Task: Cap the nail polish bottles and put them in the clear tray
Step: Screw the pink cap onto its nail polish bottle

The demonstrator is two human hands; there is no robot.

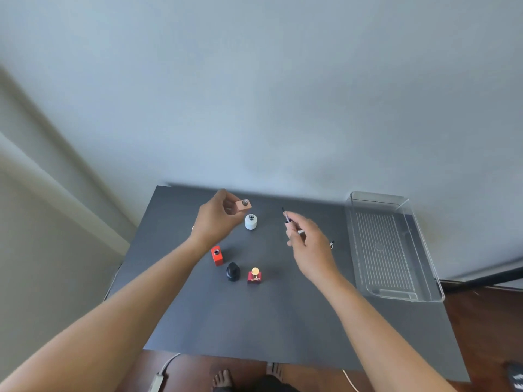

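Hovering above the far half of the dark grey bench (254, 321), the left hand (218, 219) pinches a small beige bottle (243, 205) between thumb and fingertips. Its grip is narrow and closed on the bottle, whose uncapped neck shows dark at the top. Well apart from it, the right hand (308, 244) is blurred but holds a brush cap (288, 219), its grip tight on the pale handle and the thin dark brush pointing up and away toward the wall (283, 94). Just below the beige bottle a white bottle (251, 221) stands open on the bench. Nearer the person stand an open red bottle (217, 255), a capped black bottle (233, 271) and, beside that, a dark red bottle (254, 275) with a gold cap. A thin dark brush-like piece (331, 244) lies on the bench just right of the right hand; it is too small to tell more. At the bench's right edge sits the clear tray (382, 264), with no bottle in it.
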